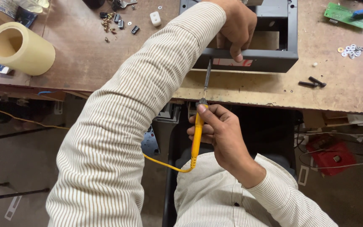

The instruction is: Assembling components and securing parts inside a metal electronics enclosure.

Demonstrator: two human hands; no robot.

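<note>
The soldering iron has a yellow handle, a thin dark metal shaft and a yellow cord. The right hand grips the handle at the table edge, and the tip points up to the front wall of a dark grey metal frame. The left hand clasps this wall from above, fingers curled over it. The frame is square and open, and it lies on the worn wooden table. Two black screws lie near on the right, and a cream-coloured tube lies far on the left.
</note>
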